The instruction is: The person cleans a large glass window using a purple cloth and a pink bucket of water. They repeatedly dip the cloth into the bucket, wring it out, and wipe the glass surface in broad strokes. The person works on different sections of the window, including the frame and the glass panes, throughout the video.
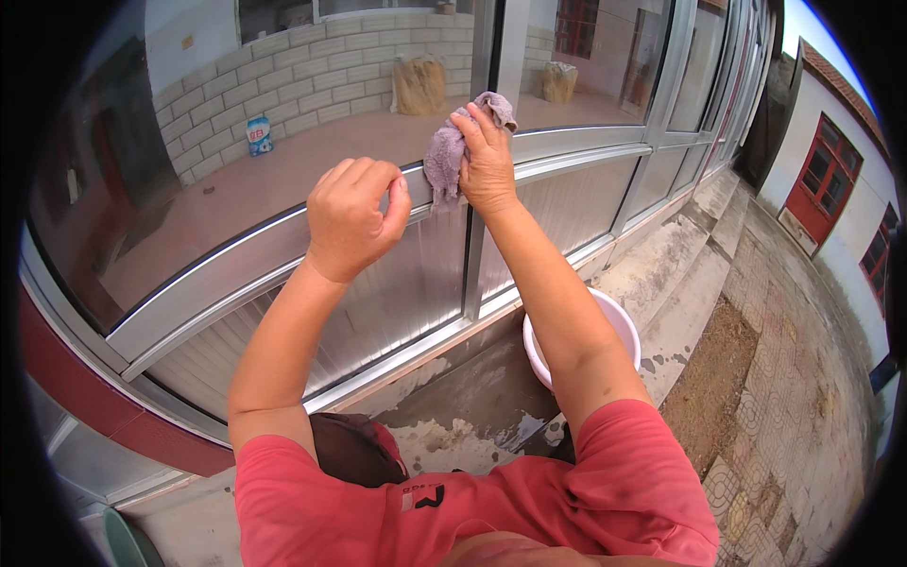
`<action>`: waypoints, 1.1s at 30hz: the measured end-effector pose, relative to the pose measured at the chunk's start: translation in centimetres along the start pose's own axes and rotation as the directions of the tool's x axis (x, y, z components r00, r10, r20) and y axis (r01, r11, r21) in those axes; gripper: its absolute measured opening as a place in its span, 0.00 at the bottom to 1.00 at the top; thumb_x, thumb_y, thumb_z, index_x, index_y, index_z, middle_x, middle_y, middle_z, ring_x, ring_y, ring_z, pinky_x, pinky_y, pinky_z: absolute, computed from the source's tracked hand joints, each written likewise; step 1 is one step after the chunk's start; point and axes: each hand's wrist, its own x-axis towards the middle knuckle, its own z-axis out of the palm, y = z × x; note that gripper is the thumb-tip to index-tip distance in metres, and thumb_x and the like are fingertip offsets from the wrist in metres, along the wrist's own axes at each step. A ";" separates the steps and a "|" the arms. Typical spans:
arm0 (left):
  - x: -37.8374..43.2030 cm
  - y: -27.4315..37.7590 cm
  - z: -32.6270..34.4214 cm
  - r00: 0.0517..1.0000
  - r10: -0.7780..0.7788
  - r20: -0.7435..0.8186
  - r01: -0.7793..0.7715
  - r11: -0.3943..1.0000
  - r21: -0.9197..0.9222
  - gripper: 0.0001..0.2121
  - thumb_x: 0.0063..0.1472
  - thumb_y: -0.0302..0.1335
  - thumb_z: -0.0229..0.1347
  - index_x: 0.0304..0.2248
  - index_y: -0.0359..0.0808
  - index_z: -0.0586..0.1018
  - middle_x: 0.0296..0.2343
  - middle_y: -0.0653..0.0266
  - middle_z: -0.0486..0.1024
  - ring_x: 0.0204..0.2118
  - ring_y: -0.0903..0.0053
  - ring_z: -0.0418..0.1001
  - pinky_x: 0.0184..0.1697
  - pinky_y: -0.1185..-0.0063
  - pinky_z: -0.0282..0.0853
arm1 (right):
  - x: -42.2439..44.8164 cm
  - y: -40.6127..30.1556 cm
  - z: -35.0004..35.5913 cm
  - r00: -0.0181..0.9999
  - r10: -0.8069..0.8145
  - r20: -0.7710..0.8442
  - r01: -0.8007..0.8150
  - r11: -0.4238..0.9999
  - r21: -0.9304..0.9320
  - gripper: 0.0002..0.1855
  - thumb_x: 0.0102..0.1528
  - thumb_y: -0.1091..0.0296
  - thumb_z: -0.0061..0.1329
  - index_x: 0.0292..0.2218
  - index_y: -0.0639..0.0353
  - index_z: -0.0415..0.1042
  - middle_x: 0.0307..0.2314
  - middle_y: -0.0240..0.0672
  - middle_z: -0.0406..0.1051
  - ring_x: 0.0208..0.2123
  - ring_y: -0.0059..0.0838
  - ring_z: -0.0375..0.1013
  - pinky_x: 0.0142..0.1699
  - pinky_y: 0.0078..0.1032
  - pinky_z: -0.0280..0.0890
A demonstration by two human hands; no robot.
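Observation:
My right hand [489, 166] presses a crumpled purple cloth [445, 161] against the upright and cross rail of an aluminium window frame [276, 244]. The cloth hangs over the rail, and its upper end sticks out past my fingertips. To the left, my left hand [358, 216] is curled into a loose fist at the same rail, with nothing visible in it. Whether it rests on the metal I cannot tell. Above the rail is a large glass pane [333, 135]; below it are ribbed translucent panels [404, 283].
Under my right arm a white plastic basin [634, 337] stands on the concrete step. Wet concrete [489, 375] lies below the frame. A green container [127, 542] is at lower left. Through the glass shows a blue-and-white bag [259, 136]. Patterned paving [786, 397] extends right.

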 end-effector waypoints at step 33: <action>-27.2 21.1 36.8 -0.292 -0.268 0.918 0.720 -0.693 0.027 0.06 0.57 0.29 0.59 0.34 0.40 0.77 0.27 0.71 0.74 0.23 0.82 0.66 0.22 0.83 0.58 | -33.9 15.8 -26.0 -0.198 0.695 0.691 -0.612 -0.638 0.467 0.18 0.55 0.63 0.49 0.46 0.60 0.72 0.40 0.39 0.75 0.40 0.36 0.75 0.51 0.34 0.68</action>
